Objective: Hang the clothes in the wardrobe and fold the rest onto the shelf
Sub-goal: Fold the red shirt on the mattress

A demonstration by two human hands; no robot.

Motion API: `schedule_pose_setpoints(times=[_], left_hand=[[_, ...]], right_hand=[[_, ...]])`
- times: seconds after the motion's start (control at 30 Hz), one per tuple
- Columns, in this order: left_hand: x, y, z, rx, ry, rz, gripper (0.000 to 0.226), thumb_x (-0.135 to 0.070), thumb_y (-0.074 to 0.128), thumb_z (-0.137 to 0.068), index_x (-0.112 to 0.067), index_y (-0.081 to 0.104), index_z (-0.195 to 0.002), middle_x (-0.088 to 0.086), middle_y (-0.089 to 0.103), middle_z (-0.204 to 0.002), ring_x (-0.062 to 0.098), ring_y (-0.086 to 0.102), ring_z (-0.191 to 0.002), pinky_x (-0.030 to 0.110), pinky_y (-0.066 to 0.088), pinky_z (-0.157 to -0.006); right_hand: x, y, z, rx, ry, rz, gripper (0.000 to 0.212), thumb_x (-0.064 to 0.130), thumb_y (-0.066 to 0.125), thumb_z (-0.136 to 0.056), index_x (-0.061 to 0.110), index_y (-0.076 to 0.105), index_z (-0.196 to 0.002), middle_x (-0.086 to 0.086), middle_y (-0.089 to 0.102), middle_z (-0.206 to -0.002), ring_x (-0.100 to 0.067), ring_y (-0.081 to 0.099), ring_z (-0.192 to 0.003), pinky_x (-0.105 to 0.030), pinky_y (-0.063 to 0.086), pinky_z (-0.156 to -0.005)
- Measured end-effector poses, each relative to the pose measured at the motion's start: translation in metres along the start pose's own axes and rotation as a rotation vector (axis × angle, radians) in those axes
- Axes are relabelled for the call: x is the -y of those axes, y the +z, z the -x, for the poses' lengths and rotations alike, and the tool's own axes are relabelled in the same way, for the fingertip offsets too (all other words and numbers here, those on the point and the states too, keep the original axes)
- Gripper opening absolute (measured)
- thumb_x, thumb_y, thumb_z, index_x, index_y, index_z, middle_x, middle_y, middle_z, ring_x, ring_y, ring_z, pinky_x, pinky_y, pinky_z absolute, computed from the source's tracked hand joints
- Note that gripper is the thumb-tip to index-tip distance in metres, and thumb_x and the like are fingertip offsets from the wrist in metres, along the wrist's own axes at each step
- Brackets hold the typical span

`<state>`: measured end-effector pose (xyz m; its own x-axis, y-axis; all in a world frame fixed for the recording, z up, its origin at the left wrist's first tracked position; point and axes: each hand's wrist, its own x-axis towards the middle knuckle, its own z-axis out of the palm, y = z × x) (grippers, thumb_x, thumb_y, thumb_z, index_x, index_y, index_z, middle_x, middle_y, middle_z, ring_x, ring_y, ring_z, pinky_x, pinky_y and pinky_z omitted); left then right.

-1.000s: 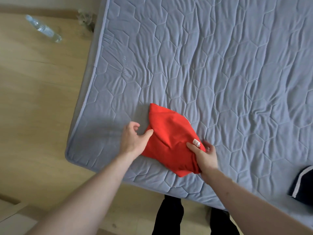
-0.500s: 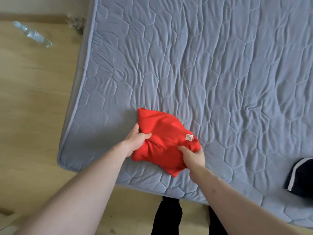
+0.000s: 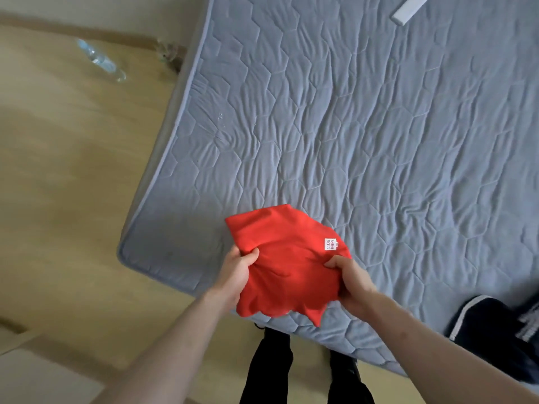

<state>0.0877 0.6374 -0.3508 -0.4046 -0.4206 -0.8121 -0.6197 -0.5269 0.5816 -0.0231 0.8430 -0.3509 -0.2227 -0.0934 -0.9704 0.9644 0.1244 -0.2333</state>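
A folded red garment (image 3: 287, 265) sits at about six o'clock in the head view, above the near edge of a grey-blue quilted mattress (image 3: 364, 126); whether it still touches the mattress cannot be told. The left hand (image 3: 237, 275) grips the garment's left side, thumb curled over the top of the cloth and the other fingers hidden under it. The right hand (image 3: 351, 282) pinches the right side, thumb and curled fingers bunching the fabric just below a small white label (image 3: 330, 244) printed "MINISO". The garment's lower hem hangs in uneven points over the mattress edge, above the person's dark trouser legs (image 3: 272, 371) at six o'clock. A dark garment with white stripes (image 3: 484, 328) lies on the mattress at about four o'clock, well apart from the red one. A white flat strip (image 3: 408, 10) rests on the mattress at one o'clock, cut off by the frame. On the wooden floor (image 3: 73, 185) at ten o'clock lies a clear plastic bottle (image 3: 102, 61) on its side, near the wall.
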Motion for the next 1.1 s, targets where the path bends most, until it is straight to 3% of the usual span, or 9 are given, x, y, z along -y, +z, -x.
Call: schedule_pose_setpoints(times=[0.07,0.17,0.37,0.57,0.7,0.87,1.03,1.1], left_hand=[[-0.018,-0.003,0.044,0.013,0.018,0.043,0.02,-0.007,0.059,-0.099,-0.018,0.067,-0.114,0.004,0.076,-0.114,0.021,0.072,-0.107,0.039,0.055,-0.093],[-0.057,-0.006,0.125,0.004,0.075,0.093,0.022,-0.005,0.057,-0.099,-0.019,0.067,-0.112,-0.002,0.078,-0.107,0.014,0.073,-0.101,0.027,0.057,-0.08],[-0.131,-0.028,0.293,-0.007,0.201,0.198,0.027,-0.005,0.056,-0.099,-0.017,0.064,-0.123,0.002,0.074,-0.12,0.019,0.068,-0.115,0.036,0.052,-0.098],[-0.169,-0.077,0.408,-0.115,0.332,0.292,0.026,-0.005,0.057,-0.099,-0.017,0.063,-0.122,-0.001,0.075,-0.117,0.016,0.069,-0.114,0.032,0.052,-0.097],[-0.186,-0.131,0.453,-0.202,0.404,0.381,0.027,-0.004,0.057,-0.1,-0.018,0.061,-0.122,-0.002,0.076,-0.114,0.012,0.071,-0.106,0.022,0.056,-0.087],[-0.201,-0.235,0.482,-0.312,0.479,0.417,0.031,-0.008,0.059,-0.101,-0.02,0.057,-0.13,-0.001,0.073,-0.122,0.014,0.069,-0.113,0.033,0.053,-0.101],[-0.224,-0.358,0.496,-0.391,0.565,0.424,0.032,-0.012,0.061,-0.1,-0.026,0.058,-0.129,-0.013,0.073,-0.12,0.008,0.068,-0.113,0.028,0.051,-0.1],[-0.238,-0.402,0.501,-0.42,0.594,0.437,0.032,-0.011,0.061,-0.1,-0.025,0.058,-0.129,-0.011,0.073,-0.12,0.008,0.068,-0.112,0.029,0.051,-0.102]], right_hand=[[0.016,-0.003,0.043,0.027,-0.051,0.064,0.031,0.005,0.063,-0.077,0.009,0.069,-0.107,-0.011,0.067,-0.083,-0.026,0.061,-0.072,-0.032,0.046,-0.057],[0.042,-0.002,0.121,0.066,-0.111,0.151,0.033,0.006,0.065,-0.08,0.009,0.069,-0.112,-0.012,0.069,-0.088,-0.025,0.063,-0.074,-0.03,0.049,-0.056],[0.072,0.016,0.286,0.177,-0.244,0.286,0.029,0.011,0.069,-0.083,0.015,0.073,-0.111,-0.009,0.078,-0.096,-0.022,0.071,-0.08,-0.031,0.056,-0.059],[0.069,0.065,0.401,0.292,-0.362,0.458,0.026,0.017,0.076,-0.082,0.019,0.075,-0.108,-0.006,0.079,-0.1,-0.022,0.074,-0.087,-0.035,0.056,-0.071],[0.054,0.128,0.446,0.359,-0.418,0.556,0.022,0.015,0.076,-0.082,0.018,0.076,-0.104,-0.006,0.08,-0.095,-0.02,0.073,-0.082,-0.033,0.055,-0.069],[0.014,0.236,0.478,0.423,-0.461,0.643,0.026,0.012,0.076,-0.082,0.015,0.075,-0.107,-0.008,0.079,-0.098,-0.028,0.073,-0.095,-0.04,0.056,-0.081],[-0.032,0.36,0.508,0.482,-0.483,0.666,0.034,0.013,0.079,-0.079,0.015,0.073,-0.112,-0.011,0.078,-0.103,-0.032,0.072,-0.103,-0.047,0.058,-0.087],[-0.046,0.405,0.522,0.527,-0.497,0.679,0.032,0.014,0.079,-0.079,0.017,0.074,-0.111,-0.008,0.079,-0.101,-0.03,0.073,-0.1,-0.043,0.059,-0.082]])
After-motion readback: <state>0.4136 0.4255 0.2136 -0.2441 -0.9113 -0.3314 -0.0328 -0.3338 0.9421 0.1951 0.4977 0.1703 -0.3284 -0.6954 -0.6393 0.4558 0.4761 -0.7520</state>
